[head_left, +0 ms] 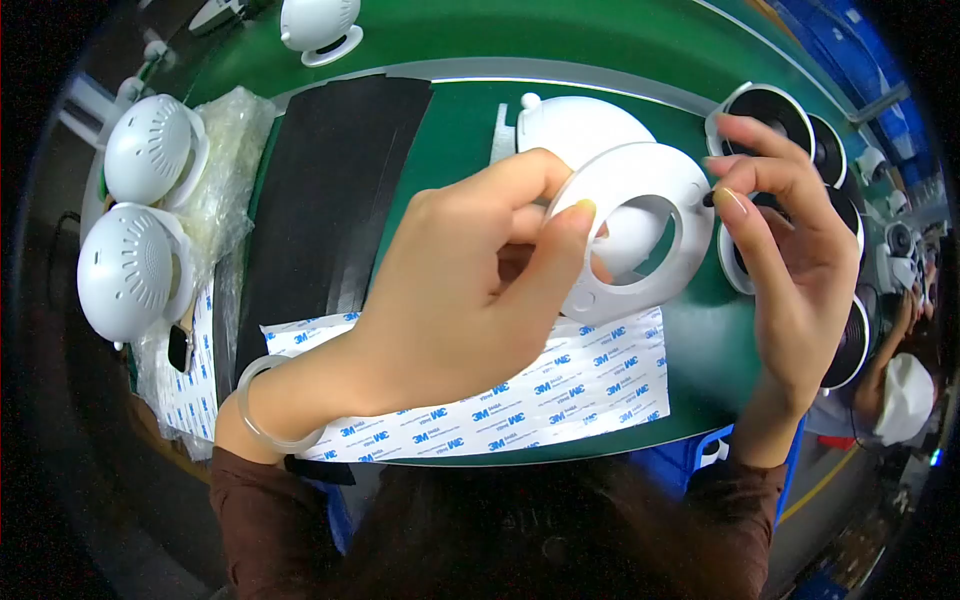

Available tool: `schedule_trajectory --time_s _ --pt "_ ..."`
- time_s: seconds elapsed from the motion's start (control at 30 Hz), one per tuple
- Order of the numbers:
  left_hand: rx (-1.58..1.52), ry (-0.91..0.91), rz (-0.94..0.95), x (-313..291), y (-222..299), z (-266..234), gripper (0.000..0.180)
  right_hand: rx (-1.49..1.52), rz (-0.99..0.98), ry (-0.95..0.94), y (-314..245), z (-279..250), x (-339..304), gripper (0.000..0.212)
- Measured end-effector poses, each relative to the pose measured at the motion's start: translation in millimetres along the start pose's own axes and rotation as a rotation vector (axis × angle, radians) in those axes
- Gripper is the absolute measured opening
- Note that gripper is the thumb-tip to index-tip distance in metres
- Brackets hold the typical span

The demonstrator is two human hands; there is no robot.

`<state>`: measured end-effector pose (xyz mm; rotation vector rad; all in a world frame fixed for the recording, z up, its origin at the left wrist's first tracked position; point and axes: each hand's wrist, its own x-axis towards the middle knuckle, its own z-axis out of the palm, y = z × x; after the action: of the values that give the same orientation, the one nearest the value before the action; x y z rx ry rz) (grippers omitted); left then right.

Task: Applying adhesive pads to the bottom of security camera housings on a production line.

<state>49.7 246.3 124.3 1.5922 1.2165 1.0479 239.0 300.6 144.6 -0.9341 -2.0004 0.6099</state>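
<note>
My left hand grips a flat white ring-shaped base by its left side, thumb on the face and fingers behind. The base is tilted towards me and has a large round hole and small round recesses. My right hand pinches a small black piece between thumb and finger, right at the base's right edge. Whether the piece touches the base I cannot tell. Behind the base, a rounded white housing lies on the green table. Below my left hand lies a white backing sheet with blue print.
Long black sheets lie left of my hands. Further left, two white rounded devices stand by crumpled clear plastic. Several white units with black round fronts line the right edge. Another white device stands beyond the table's far edge.
</note>
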Motion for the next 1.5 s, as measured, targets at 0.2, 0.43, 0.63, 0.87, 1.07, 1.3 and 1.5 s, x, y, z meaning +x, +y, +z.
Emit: schedule_trajectory --time_s 0.2,0.43,0.63,0.87,1.07,1.3,1.5 --pt "0.031 0.005 0.008 2 0 -1 0.024 0.145 0.168 -0.040 -6 -6 0 0.010" --pt "-0.025 0.046 0.028 0 1 1 0.024 0.086 0.103 -0.036 -6 1 -3 0.010" --pt "-0.019 0.032 0.055 0 -1 1 0.024 0.039 0.136 -0.060 -10 -1 -1 0.010" --pt "0.003 0.029 0.071 0 -2 -1 0.025 -0.069 0.068 -0.021 -11 5 -4 0.011" --pt "0.016 0.028 0.092 0 -3 -1 0.026 0.015 0.103 -0.053 -9 0 -5 0.011" --pt "0.034 0.042 0.079 0 -1 0 0.026 -0.014 0.120 -0.060 -14 -1 -4 0.011" --pt "0.033 0.045 0.086 1 -2 0 0.025 -0.096 0.079 -0.028 -15 2 -5 0.008"
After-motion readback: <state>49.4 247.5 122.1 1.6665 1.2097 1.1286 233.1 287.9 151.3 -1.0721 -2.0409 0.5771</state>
